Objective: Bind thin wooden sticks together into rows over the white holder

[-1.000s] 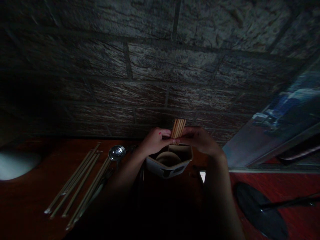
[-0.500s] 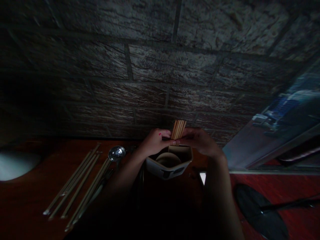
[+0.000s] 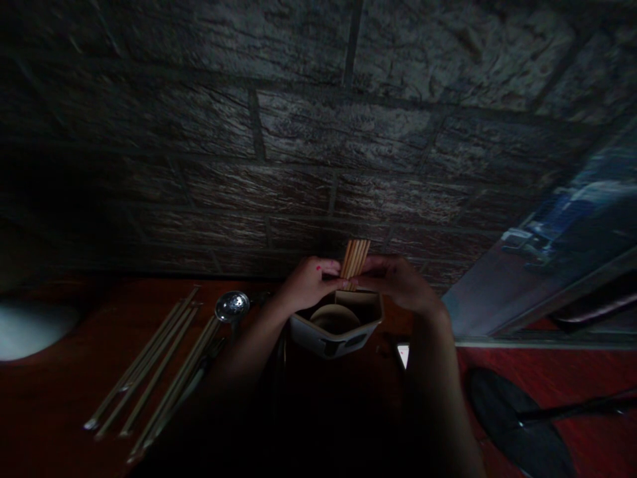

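Observation:
Several wooden chopsticks (image 3: 355,257) are bunched upright between my two hands, tilted slightly to the right. My left hand (image 3: 314,282) is closed on them from the left, with a small red mark on its back. From the right, my right hand (image 3: 397,281) also grips the bunch, thumb and fingers pressed together. Just below the hands stands a pale utensil holder (image 3: 326,345) with compartments and a round section in it. The lower ends of the chopsticks sit over its back rim; I cannot tell whether they reach inside.
Left of my arm lie a slotted metal ladle (image 3: 232,306) and several long wrapped sticks (image 3: 158,362) on the brown table (image 3: 74,405). A lit phone (image 3: 403,355) is by my right forearm. A stone-block wall (image 3: 308,133) rises behind. A black round base (image 3: 517,418) stands on the red floor.
Almost nothing differs. Both hands keep the chopsticks at the same spot above the holder, and the view has shifted only slightly.

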{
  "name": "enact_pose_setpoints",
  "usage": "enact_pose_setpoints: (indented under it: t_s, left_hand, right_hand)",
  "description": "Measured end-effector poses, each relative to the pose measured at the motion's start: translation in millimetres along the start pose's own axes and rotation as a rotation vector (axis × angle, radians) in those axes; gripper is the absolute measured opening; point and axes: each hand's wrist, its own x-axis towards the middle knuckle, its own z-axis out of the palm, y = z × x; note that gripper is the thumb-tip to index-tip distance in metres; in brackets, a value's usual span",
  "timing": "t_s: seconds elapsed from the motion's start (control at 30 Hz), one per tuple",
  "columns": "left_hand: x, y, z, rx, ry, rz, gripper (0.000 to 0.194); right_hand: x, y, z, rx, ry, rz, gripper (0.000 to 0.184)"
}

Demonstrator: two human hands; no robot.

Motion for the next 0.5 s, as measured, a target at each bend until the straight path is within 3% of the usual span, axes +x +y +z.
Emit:
enact_pose_setpoints:
  t_s: [0.5]
  left_hand:
    - [-0.8,4.3,-4.8,-0.079,0.042,-0.001,0.014]
  right_hand:
    - [-1.0,-1.5,1.7,0.043,0.029,0.024,0.026]
